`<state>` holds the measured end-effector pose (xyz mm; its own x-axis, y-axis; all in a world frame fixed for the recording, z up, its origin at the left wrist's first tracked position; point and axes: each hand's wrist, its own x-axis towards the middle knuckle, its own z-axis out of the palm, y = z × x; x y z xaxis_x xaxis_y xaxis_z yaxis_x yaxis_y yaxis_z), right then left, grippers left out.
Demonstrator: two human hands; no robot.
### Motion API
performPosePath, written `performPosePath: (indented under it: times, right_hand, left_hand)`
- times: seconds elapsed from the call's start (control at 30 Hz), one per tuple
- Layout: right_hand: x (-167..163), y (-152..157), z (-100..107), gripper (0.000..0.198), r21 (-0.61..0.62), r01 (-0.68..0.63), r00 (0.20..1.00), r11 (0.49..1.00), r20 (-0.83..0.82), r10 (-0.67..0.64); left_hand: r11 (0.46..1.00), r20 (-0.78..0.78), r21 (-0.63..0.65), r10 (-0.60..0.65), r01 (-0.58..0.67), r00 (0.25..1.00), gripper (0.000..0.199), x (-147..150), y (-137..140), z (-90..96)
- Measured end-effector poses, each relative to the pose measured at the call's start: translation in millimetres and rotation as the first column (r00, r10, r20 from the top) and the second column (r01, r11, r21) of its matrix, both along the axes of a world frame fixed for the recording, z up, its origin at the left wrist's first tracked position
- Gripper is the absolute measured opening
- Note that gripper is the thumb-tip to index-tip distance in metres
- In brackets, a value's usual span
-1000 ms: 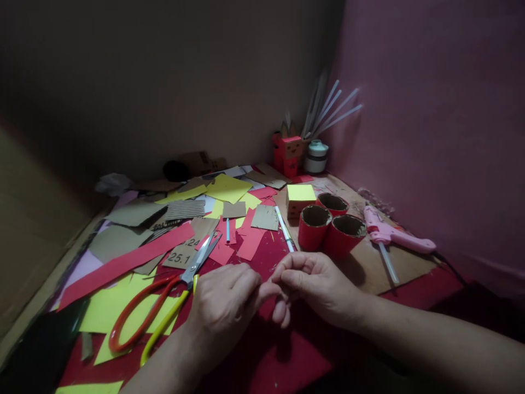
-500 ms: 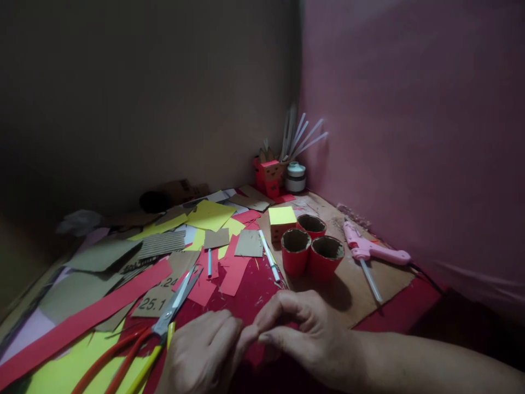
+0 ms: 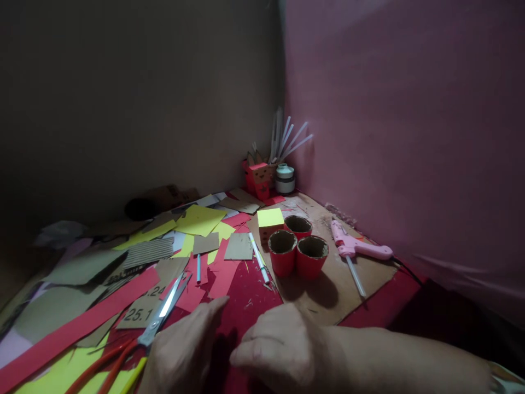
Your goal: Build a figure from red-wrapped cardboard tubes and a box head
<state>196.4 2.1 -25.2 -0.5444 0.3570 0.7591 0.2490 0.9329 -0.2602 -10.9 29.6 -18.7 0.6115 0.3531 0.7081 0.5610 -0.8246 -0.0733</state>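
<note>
glue gun (image 3: 359, 247) sat right of ctr on cardboard (image 3: 377, 273), prob. to catch drips; l. hand (image 3: 184, 345), by scissors (image 3: 150, 332), & r. hand (image 3: 279, 350) were apart, btm ctr, couldn't tell if gripping.

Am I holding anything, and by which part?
It cannot be told: no held thing shows at the bare left hand or right hand, but their backs could hide something small.

Three red cups (image 3: 283, 261), one glue gun (image 3: 348, 244), one pair of scissors (image 3: 150, 330), one yellow-topped box (image 3: 270, 223), two hands (image 3: 276, 345).
</note>
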Motion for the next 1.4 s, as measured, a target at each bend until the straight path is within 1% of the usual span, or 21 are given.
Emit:
performPosePath:
  times: [0.17,0.27,0.33,0.4,0.43,0.47,0.5,0.57,0.6,0.63,0.67,0.73,0.8,0.87,0.9,0.93,1.07,1.13,1.23,1.33,1.4]
  right_hand:
    - [8,-3,7,0.023,-0.044,0.021,0.997,0.999,-0.076,-0.025]
    - [19,-8,14,0.016,-0.092,0.04,0.993,0.995,-0.104,-0.05]
    - [31,-14,20,0.012,-0.166,0.076,0.984,0.983,-0.147,-0.101]
    - [46,-19,28,0.013,-0.228,0.113,0.97,0.967,-0.184,-0.157]
    - [54,-20,31,0.012,-0.256,0.146,0.959,0.956,-0.2,-0.2]
    - [62,-21,32,0.013,-0.259,0.215,0.926,0.942,-0.251,-0.281]
    - [69,-20,33,0.015,-0.267,0.299,0.87,0.916,-0.317,-0.377]
    - [82,-16,31,0.02,-0.322,0.468,0.713,0.823,-0.413,-0.567]
    - [87,-13,28,0.022,-0.348,0.515,0.655,0.783,-0.429,-0.622]
    - [91,-9,26,0.027,-0.368,0.544,0.627,0.754,-0.418,-0.657]
    - [94,-6,24,0.035,-0.382,0.565,0.624,0.731,-0.381,-0.682]
    - [99,0,21,0.056,-0.407,0.61,0.642,0.68,-0.249,-0.725]
    - [99,3,20,0.074,-0.424,0.668,0.639,0.612,-0.095,-0.763]
    - [97,5,19,0.081,-0.432,0.715,0.621,0.549,0.033,-0.783]
    - [96,5,19,0.083,-0.432,0.728,0.618,0.532,0.078,-0.783]
    - [94,6,17,0.083,-0.43,0.734,0.621,0.526,0.11,-0.776]
    - [91,11,8,0.076,-0.408,0.721,0.658,0.56,0.151,-0.738]
    - [90,14,3,0.073,-0.415,0.719,0.662,0.557,0.167,-0.731]
    - [89,15,-1,0.076,-0.472,0.699,0.661,0.537,0.141,-0.737]
    - [89,14,-1,0.081,-0.527,0.654,0.679,0.543,0.092,-0.728]
    - [91,14,0,0.08,-0.537,0.646,0.682,0.542,0.088,-0.726]
  left_hand:
    - [0.998,0.008,0.057,-0.023,0.023,1.0,0.026,4,-2,8.1]
    - [1.0,0.019,0.026,-0.002,0.001,1.0,0.027,9,-2,9.2]
    - [1.0,0.017,0.008,0.014,-0.014,1.0,0.031,11,-2,6.6]
    - [0.999,0.013,-0.01,0.033,-0.032,0.999,0.032,11,-1,2.7]
    - [0.999,0.013,-0.012,0.04,-0.04,0.999,0.031,10,0,0.9]
    - [0.999,0.011,-0.011,0.051,-0.051,0.999,0.029,9,0,-0.8]
    - [0.998,0.007,-0.001,0.057,-0.057,0.998,0.026,7,1,-2.2]
    - [0.998,0.0,0.028,0.054,-0.054,0.999,0.022,4,1,-4.1]
    - [0.998,-0.002,0.039,0.05,-0.05,0.999,0.022,2,1,-4.7]
    - [0.998,-0.006,0.043,0.048,-0.047,0.999,0.022,1,1,-5.3]
    - [0.998,-0.011,0.041,0.048,-0.048,0.999,0.023,0,1,-5.8]
    - [0.998,-0.016,0.037,0.045,-0.045,0.999,0.023,-1,2,-6.9]
    - [0.998,-0.033,0.043,0.041,-0.04,0.999,0.022,-1,3,-8.1]
    - [0.998,-0.05,0.047,0.049,-0.047,0.998,0.021,-1,4,-9.0]
    - [0.998,-0.056,0.042,0.054,-0.052,0.997,0.021,-1,5,-9.3]
    - [0.998,-0.061,0.032,0.061,-0.059,0.996,0.021,-1,5,-9.4]
    - [0.999,-0.051,0.028,0.043,-0.042,0.998,0.021,-2,3,-9.4]
    - [0.998,-0.043,0.045,0.036,-0.034,0.998,0.021,-2,2,-9.2]
    - [0.998,-0.043,0.054,0.033,-0.031,0.999,0.02,-1,2,-8.1]
    - [0.997,-0.039,0.07,0.019,-0.017,0.999,0.019,1,3,-5.3]
    - [0.997,-0.033,0.073,0.005,-0.002,0.999,0.02,2,3,-3.5]
